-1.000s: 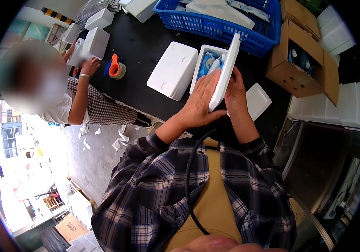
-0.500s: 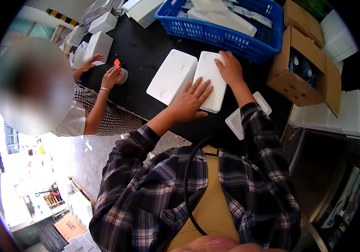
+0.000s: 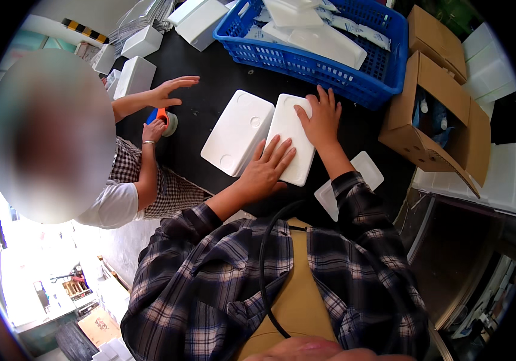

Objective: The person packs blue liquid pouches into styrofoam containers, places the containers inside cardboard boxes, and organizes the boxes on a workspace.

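A closed white foam box (image 3: 300,162) lies on the black table in front of me, its lid on top. My left hand (image 3: 263,171) rests flat across its near left part, fingers stretched. At the far right edge, my right hand (image 3: 323,120) presses on the lid with fingers spread and thumb on top. Close beside it on the left stands a second closed white foam box (image 3: 237,135), which neither hand grips. A loose white foam lid (image 3: 367,169) lies to the right, partly hidden by my right sleeve.
A blue crate (image 3: 306,73) at the back holds foam lids and packets (image 3: 360,31). An open cardboard box (image 3: 405,135) stands at right. On the left, a co-worker's hand (image 3: 171,91) reaches over the table; their other hand is at an orange-and-blue tape dispenser (image 3: 162,114). Further foam boxes (image 3: 135,75) stand beyond.
The co-worker's far hand has left a white foam box and stretched out over the table. My hands stay on the lid, with my left fingers slightly nearer its middle. The whole view has shifted a little.
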`<state>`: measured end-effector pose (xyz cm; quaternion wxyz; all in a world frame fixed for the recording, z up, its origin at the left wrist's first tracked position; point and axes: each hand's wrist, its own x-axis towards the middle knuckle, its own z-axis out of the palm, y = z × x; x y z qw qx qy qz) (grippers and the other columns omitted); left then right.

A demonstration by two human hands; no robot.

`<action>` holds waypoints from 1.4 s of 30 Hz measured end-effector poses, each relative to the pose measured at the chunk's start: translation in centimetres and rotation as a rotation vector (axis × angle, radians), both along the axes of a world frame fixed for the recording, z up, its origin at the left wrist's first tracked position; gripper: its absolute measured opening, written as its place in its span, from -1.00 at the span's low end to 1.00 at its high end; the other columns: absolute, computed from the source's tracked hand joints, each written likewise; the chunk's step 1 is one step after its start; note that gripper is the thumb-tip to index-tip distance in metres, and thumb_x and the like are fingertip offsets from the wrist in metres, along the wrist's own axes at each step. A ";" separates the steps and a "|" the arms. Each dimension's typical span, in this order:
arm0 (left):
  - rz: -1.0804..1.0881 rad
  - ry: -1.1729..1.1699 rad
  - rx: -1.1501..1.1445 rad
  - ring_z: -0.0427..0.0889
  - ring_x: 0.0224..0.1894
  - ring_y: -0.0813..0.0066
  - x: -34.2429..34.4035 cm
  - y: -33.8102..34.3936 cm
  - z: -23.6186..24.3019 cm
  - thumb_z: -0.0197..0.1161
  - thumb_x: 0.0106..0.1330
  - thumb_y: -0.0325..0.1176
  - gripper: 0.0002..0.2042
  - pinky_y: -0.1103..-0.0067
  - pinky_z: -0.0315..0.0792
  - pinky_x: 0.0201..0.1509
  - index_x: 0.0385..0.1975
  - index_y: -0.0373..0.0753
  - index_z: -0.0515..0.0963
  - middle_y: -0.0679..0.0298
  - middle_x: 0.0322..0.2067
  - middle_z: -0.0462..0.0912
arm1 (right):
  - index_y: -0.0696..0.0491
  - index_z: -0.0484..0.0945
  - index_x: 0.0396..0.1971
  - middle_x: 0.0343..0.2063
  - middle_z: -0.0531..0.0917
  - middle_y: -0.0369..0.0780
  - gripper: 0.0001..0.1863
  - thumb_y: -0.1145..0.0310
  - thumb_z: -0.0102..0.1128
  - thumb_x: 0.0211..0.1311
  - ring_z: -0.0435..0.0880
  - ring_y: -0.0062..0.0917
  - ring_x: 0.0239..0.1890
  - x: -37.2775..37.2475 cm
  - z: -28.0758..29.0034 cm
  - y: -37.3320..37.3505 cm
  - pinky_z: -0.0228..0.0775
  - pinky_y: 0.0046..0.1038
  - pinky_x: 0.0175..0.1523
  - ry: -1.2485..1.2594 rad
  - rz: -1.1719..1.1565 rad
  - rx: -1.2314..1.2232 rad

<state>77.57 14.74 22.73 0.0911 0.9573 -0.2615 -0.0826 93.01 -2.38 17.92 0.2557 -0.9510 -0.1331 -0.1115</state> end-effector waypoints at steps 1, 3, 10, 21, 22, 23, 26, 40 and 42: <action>0.019 -0.078 0.003 -0.14 0.61 -0.04 -0.2 0.1 -0.7 0.46 0.15 -0.11 -0.07 0.03 -0.24 0.59 0.51 -0.19 0.13 0.06 0.54 0.05 | 0.10 0.46 0.27 0.43 0.28 0.02 -0.35 -0.03 0.24 0.35 0.14 -0.03 0.51 -0.2 0.0 0.1 -0.02 0.15 0.49 0.041 -0.036 -0.009; 0.041 -0.119 0.004 -0.12 0.61 -0.02 -0.7 0.2 -1.6 0.45 0.16 -0.13 -0.10 0.02 -0.23 0.59 0.50 -0.17 0.15 0.08 0.54 0.06 | 0.11 0.35 0.34 0.40 0.31 0.09 -0.25 -0.06 0.27 0.31 0.21 -0.02 0.48 -1.9 -2.3 0.0 0.07 0.00 0.49 0.120 -0.140 0.343; 0.082 -0.066 -0.272 -0.10 0.60 -0.03 -1.3 0.4 0.8 0.47 0.12 -0.27 -0.08 0.04 -0.22 0.60 0.51 -0.18 0.11 0.04 0.53 0.05 | 0.29 0.17 0.30 0.21 0.49 0.13 -0.16 -0.05 0.28 0.33 0.56 -0.13 0.23 -11.9 -5.1 -1.3 0.37 -0.31 0.30 0.731 0.064 1.007; 0.419 -0.351 -0.639 0.24 0.46 -0.06 -12.2 4.6 1.7 0.33 0.16 -0.47 -0.33 0.17 0.11 0.50 0.35 -0.27 0.34 0.02 0.39 0.33 | 0.34 0.05 0.33 0.05 0.59 0.16 0.04 -0.15 0.35 0.20 0.67 -0.08 0.06 -6.7 -4.2 9.6 0.63 -0.23 -0.14 0.969 0.011 0.747; 0.421 -0.358 -0.642 0.26 0.45 -0.05 -12.7 4.5 1.8 0.32 0.16 -0.48 -0.34 0.18 0.13 0.49 0.35 -0.27 0.34 0.02 0.38 0.34 | 0.33 0.02 0.34 0.04 0.59 0.14 0.05 -0.14 0.37 0.19 0.67 -0.08 0.04 -6.5 -3.7 11.0 0.66 -0.21 -0.20 0.974 0.026 0.771; 0.411 -0.380 -0.656 0.31 0.42 -0.04 -12.6 4.0 2.5 0.31 0.17 -0.49 -0.35 0.20 0.16 0.47 0.34 -0.28 0.35 0.02 0.36 0.38 | 0.29 -0.01 0.35 0.11 0.54 0.14 0.06 -0.12 0.39 0.18 0.63 -0.09 0.08 -5.7 -4.2 11.9 0.65 -0.16 -0.15 0.994 0.064 0.802; 0.399 -0.432 -0.717 0.34 0.39 -0.05 -12.5 2.5 3.8 0.31 0.17 -0.49 -0.35 0.21 0.19 0.45 0.34 -0.29 0.35 0.02 0.34 0.40 | 0.09 -0.26 0.50 0.41 0.18 0.07 0.21 -0.08 0.44 0.15 0.33 -0.07 0.38 -4.6 -4.8 14.8 0.49 0.17 0.08 1.154 0.298 0.948; 0.383 -0.752 -0.743 0.45 0.26 -0.12 18.6 17.9 8.8 0.31 0.25 -0.34 -0.36 0.22 0.31 0.35 0.35 -0.31 0.29 -0.11 0.23 0.46 | 0.16 0.21 0.45 0.54 0.04 0.00 -0.31 0.12 0.11 0.46 -0.13 -0.07 0.60 -5.1 -12.2 6.1 -0.22 -0.06 0.59 0.210 0.121 0.007; 0.508 -0.780 -0.594 0.47 0.24 -0.13 26.7 23.6 7.4 0.32 0.22 -0.31 -0.39 0.21 0.35 0.34 0.29 -0.33 0.34 -0.12 0.20 0.48 | 0.18 0.21 0.44 0.53 0.06 0.01 -0.31 0.15 0.11 0.45 -0.10 -0.04 0.59 -5.7 -12.1 6.6 -0.21 -0.05 0.59 0.141 0.120 -0.126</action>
